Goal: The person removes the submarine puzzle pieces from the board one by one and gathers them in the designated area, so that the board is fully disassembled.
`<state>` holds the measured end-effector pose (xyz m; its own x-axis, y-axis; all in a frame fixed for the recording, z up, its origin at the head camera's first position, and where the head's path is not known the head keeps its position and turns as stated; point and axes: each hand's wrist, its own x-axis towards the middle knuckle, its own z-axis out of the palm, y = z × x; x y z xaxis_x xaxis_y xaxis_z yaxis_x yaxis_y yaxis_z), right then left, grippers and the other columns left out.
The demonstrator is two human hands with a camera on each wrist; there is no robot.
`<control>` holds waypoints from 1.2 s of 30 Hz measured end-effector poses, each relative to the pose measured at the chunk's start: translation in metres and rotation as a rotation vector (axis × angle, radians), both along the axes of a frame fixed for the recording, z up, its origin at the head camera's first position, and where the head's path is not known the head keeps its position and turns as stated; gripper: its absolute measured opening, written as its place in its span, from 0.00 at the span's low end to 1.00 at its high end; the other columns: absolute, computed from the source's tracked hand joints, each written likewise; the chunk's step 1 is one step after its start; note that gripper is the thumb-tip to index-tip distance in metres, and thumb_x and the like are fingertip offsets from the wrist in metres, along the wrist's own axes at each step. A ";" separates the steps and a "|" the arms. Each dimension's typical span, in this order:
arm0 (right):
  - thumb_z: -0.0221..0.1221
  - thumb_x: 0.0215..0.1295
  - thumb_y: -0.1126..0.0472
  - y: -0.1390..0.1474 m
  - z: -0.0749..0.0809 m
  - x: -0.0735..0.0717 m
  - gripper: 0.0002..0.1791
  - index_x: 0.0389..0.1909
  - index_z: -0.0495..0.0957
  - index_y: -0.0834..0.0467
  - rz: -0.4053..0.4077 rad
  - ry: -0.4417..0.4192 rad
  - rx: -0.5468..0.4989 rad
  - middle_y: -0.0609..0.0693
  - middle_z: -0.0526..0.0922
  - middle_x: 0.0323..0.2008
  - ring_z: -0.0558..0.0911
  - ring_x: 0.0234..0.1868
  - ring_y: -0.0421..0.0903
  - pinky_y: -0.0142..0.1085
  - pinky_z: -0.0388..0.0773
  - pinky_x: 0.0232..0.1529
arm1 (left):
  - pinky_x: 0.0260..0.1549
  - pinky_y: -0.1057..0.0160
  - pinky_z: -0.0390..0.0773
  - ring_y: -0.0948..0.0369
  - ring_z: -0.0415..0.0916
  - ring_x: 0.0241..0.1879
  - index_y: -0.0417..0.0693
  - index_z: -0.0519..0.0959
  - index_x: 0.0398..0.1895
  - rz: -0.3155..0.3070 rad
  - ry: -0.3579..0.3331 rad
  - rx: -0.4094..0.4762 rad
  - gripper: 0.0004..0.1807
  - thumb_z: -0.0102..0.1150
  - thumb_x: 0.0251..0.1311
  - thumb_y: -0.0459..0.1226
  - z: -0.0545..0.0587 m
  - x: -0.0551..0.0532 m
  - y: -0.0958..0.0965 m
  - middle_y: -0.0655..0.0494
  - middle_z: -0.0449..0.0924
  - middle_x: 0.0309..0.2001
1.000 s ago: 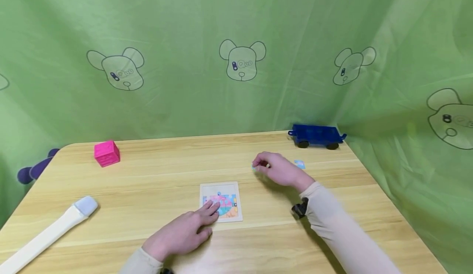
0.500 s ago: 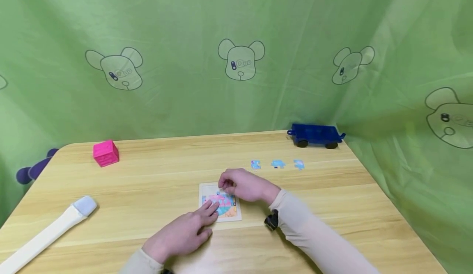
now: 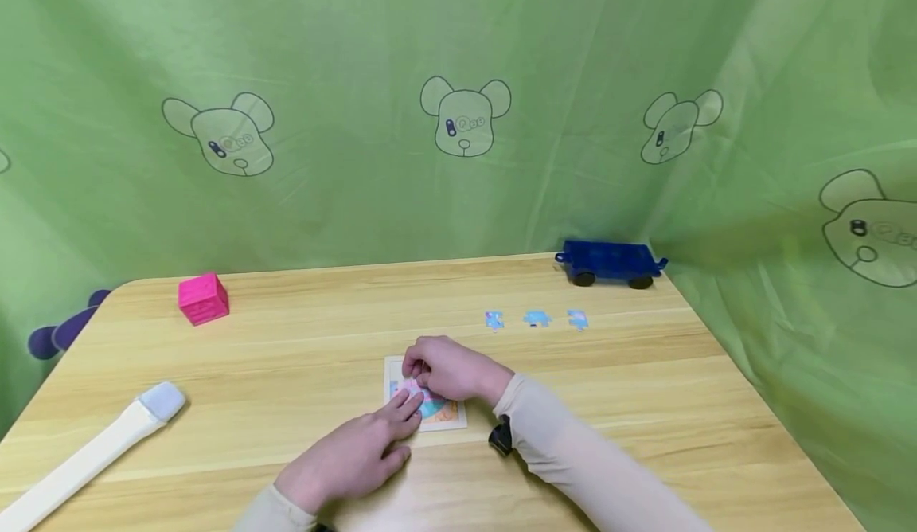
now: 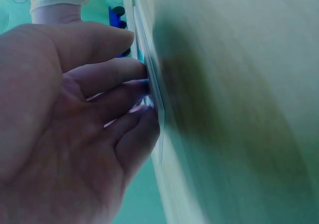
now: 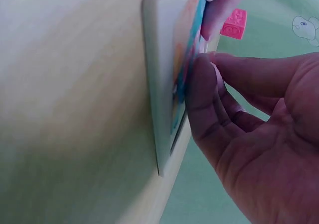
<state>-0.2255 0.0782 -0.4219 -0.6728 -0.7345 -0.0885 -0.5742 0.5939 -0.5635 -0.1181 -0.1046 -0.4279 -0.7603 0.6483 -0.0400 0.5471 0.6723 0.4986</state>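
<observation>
A small jigsaw puzzle in a pale tray frame (image 3: 460, 424) lies on the table, its pink, blue and orange picture partly covered by both hands. My left hand (image 3: 354, 451) rests its extended fingers on the puzzle's near left part. My right hand (image 3: 454, 369) is over the upper part, fingers curled, thumb and index finger pinched together against the picture. In the right wrist view, a thin pale edge of a puzzle piece (image 5: 217, 70) seems to show between those fingertips; most of it is hidden. Farther right lie three loose pieces: one (image 3: 494, 320), another (image 3: 536, 318) and a third (image 3: 577, 319).
At the back right stands a blue toy wagon (image 3: 610, 262). A pink cube (image 3: 204, 299) sits at the back left. A white strap-like object with a grey end (image 3: 100, 452) lies along the left. Green curtain (image 3: 344, 197) hangs behind the table (image 3: 301, 341).
My right hand has moved left and nearer, from the loose pieces to the puzzle, uncovering those pieces. My left hand has stayed on the puzzle.
</observation>
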 end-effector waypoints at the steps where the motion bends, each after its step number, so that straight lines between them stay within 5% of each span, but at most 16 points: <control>1: 0.57 0.64 0.74 -0.001 0.000 0.000 0.09 0.37 0.81 0.57 -0.001 -0.004 0.004 0.45 0.75 0.32 0.74 0.34 0.39 0.29 0.74 0.38 | 0.67 0.50 0.59 0.51 0.50 0.73 0.33 0.69 0.67 -0.001 0.004 -0.005 0.25 0.52 0.70 0.36 0.000 0.000 0.000 0.47 0.55 0.74; 11: 0.58 0.60 0.75 -0.004 -0.003 -0.003 0.12 0.34 0.80 0.53 -0.018 -0.034 0.042 0.46 0.75 0.32 0.73 0.33 0.39 0.30 0.73 0.37 | 0.66 0.49 0.61 0.50 0.52 0.72 0.34 0.70 0.66 0.005 0.031 -0.034 0.25 0.53 0.70 0.37 0.002 0.001 0.002 0.47 0.57 0.73; 22: 0.58 0.59 0.76 -0.007 -0.001 0.001 0.13 0.34 0.77 0.52 -0.024 -0.025 0.079 0.45 0.74 0.33 0.72 0.35 0.40 0.30 0.72 0.38 | 0.58 0.51 0.73 0.49 0.67 0.65 0.33 0.75 0.62 0.006 0.188 -0.083 0.23 0.56 0.68 0.38 0.005 0.014 0.004 0.41 0.66 0.68; 36: 0.59 0.67 0.67 -0.011 0.003 0.005 0.06 0.33 0.75 0.53 -0.073 -0.085 0.060 0.44 0.73 0.30 0.73 0.33 0.39 0.31 0.73 0.36 | 0.62 0.50 0.68 0.48 0.63 0.67 0.31 0.72 0.63 0.000 0.093 -0.048 0.24 0.55 0.69 0.37 0.006 0.012 0.003 0.41 0.64 0.69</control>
